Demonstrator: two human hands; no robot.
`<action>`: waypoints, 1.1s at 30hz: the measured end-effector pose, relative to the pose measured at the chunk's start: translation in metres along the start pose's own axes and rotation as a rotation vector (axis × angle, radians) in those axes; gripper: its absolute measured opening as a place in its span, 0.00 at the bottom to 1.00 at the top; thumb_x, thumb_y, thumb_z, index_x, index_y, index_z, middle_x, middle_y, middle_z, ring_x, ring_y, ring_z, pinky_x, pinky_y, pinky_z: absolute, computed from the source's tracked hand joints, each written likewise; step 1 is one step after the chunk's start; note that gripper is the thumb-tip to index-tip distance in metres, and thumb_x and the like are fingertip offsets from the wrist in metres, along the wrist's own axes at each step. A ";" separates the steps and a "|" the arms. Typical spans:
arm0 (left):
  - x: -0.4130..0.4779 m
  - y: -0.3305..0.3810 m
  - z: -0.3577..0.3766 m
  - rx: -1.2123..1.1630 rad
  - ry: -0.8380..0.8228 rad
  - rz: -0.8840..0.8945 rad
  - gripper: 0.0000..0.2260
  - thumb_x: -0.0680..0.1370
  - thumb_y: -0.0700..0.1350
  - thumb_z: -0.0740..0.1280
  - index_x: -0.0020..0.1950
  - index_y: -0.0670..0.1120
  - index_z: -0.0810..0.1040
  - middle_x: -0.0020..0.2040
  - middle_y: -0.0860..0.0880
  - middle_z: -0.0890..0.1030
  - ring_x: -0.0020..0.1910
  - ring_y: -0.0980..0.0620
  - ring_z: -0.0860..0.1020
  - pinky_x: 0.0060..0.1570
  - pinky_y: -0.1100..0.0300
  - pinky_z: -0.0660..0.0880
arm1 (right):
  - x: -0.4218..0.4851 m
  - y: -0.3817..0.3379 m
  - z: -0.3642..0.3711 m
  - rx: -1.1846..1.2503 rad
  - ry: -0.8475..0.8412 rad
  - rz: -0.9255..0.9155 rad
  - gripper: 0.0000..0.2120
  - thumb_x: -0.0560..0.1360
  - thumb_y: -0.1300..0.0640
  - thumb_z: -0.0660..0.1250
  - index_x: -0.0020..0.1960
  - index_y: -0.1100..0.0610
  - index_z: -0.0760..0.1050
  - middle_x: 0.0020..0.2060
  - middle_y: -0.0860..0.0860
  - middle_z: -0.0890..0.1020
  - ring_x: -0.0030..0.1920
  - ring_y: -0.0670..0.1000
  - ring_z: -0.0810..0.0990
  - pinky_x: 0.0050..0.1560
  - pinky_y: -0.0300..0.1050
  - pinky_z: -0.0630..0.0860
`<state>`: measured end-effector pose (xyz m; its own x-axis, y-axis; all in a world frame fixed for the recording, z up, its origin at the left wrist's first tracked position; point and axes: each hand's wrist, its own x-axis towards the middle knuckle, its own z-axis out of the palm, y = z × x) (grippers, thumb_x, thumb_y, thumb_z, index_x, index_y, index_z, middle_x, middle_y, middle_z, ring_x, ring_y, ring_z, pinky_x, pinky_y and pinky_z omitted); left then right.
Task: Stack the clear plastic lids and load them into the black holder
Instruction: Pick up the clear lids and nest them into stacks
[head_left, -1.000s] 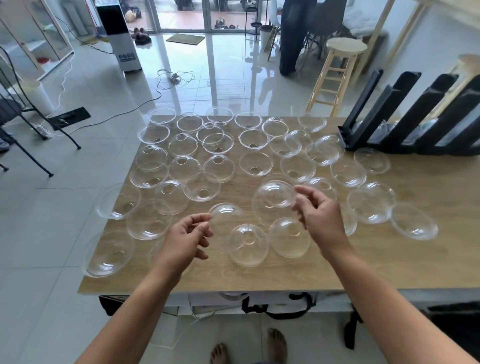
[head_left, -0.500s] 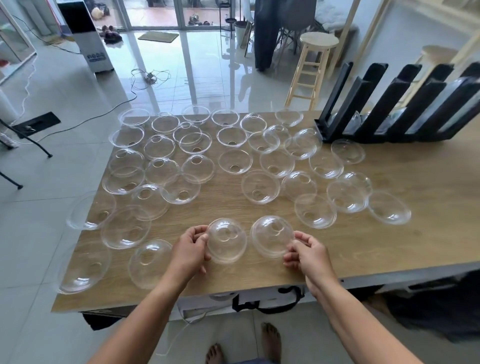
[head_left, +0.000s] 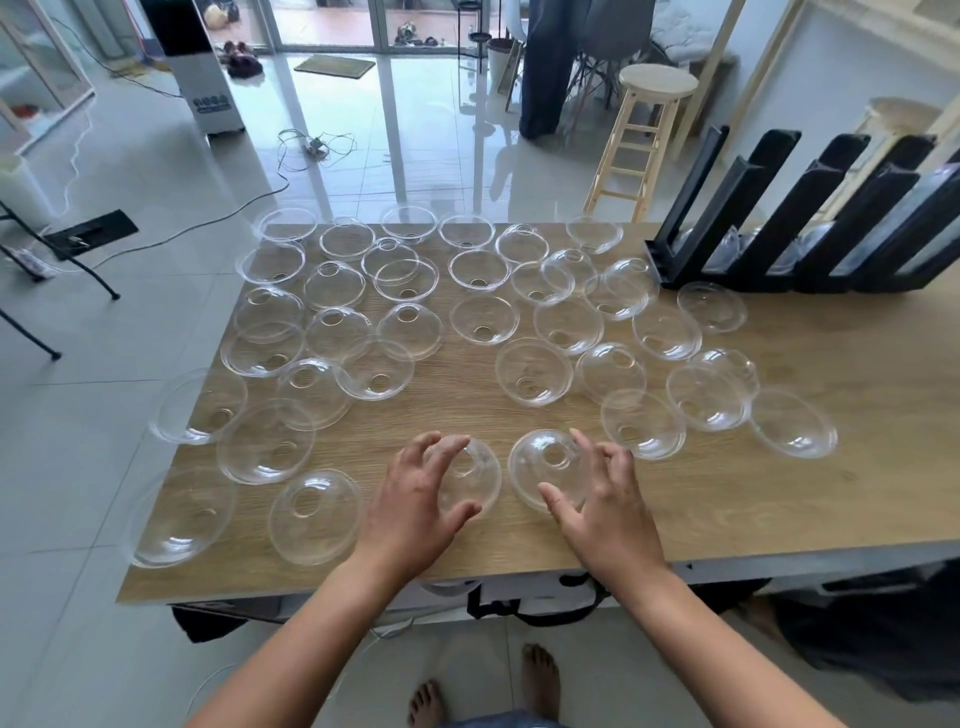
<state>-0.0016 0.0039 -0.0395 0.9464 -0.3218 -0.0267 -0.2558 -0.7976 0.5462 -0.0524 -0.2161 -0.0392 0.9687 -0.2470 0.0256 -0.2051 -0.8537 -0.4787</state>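
Note:
Many clear dome lids (head_left: 534, 371) with a centre hole lie spread over the wooden table (head_left: 810, 519), some dome up, some rim up. The black holder (head_left: 769, 218), a row of slanted channels, stands at the table's back right and has a few clear lids in its lower ends. At the near edge two dome-up lids rest on the table. My left hand (head_left: 415, 499) arches over the left lid (head_left: 475, 475), thumb at its near rim and fingers at its far rim. My right hand (head_left: 605, 501) clasps the right lid (head_left: 545, 465) from the right side.
Some lids overhang the table's left edge (head_left: 171, 519). A wooden stool (head_left: 649, 140) stands behind the table near the holder. Cables, a white floor unit (head_left: 208, 88) and chair legs are on the tiled floor. My bare feet show under the near edge.
One second ago my right hand held a lid in the air. Both hands then came down to the near edge, and now each one reaches over a lid resting on the table.

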 end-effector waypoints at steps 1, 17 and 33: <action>0.000 -0.001 0.001 0.002 -0.010 -0.001 0.32 0.72 0.59 0.69 0.73 0.63 0.59 0.74 0.54 0.61 0.72 0.54 0.61 0.66 0.54 0.68 | 0.002 -0.001 0.001 -0.055 -0.027 -0.019 0.34 0.74 0.38 0.65 0.75 0.45 0.58 0.65 0.50 0.65 0.61 0.49 0.71 0.51 0.46 0.77; -0.041 -0.037 -0.095 0.152 0.524 -0.033 0.20 0.71 0.52 0.74 0.62 0.53 0.78 0.59 0.51 0.76 0.57 0.49 0.75 0.53 0.49 0.75 | 0.009 -0.107 0.017 -0.015 0.040 -0.719 0.22 0.70 0.48 0.74 0.62 0.54 0.78 0.56 0.54 0.79 0.54 0.56 0.79 0.51 0.51 0.79; -0.123 -0.138 -0.104 0.451 0.297 -0.488 0.11 0.65 0.49 0.78 0.44 0.52 0.81 0.45 0.49 0.76 0.45 0.46 0.76 0.41 0.55 0.73 | -0.003 -0.181 0.089 -0.218 -0.402 -0.805 0.20 0.79 0.43 0.60 0.66 0.50 0.69 0.76 0.56 0.60 0.75 0.57 0.59 0.70 0.53 0.60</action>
<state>-0.0623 0.2071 -0.0245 0.9707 0.2251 0.0839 0.2133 -0.9683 0.1300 -0.0055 -0.0196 -0.0309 0.7981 0.6006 -0.0472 0.5682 -0.7765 -0.2723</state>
